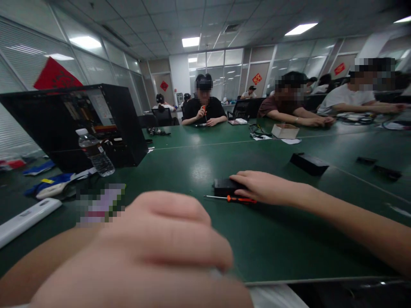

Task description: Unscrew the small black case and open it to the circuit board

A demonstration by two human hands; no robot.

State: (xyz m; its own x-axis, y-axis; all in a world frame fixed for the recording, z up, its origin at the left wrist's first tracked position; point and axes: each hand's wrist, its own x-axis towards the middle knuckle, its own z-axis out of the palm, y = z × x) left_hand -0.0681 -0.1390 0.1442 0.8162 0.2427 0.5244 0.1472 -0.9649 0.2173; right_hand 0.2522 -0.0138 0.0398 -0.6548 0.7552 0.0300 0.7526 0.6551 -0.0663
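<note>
Close to the camera, my left hand (167, 248) is curled with its fingers bent in. Anything inside it is hidden, though a small pale bit shows by the lower fingers. Farther out on the green table, my right hand (265, 187) lies over the right end of a small black box (221, 187), fingers across its top and thumb at the near side. A screwdriver (234, 199) with an orange and black handle lies along the box's near side, its metal shaft pointing left. The thumb is close to the handle; whether they touch I cannot tell.
On the left stand an open black computer case (131, 128) and a water bottle (94, 154), near gloves (58, 184) and a white bar-shaped object (28, 220). A black block (308, 164) sits at right. Across the table (180, 171), several people work beside cables and a small box (285, 131).
</note>
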